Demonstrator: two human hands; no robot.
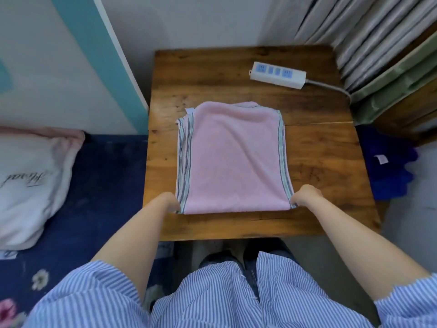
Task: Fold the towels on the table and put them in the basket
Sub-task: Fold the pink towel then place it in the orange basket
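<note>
A pink towel [233,159] with striped side borders lies folded on the wooden table [319,166]. My left hand [169,201] pinches its near left corner. My right hand [306,194] pinches its near right corner. Both corners sit close to the table's front edge. A small white tag sticks out at the towel's far left corner. No basket is in view.
A white power strip [277,75] with its cable lies at the table's back right. Blue cloth [390,162] sits to the right of the table. A bed with a white pillow [30,185] stands at the left. Curtains [378,39] hang behind at the right.
</note>
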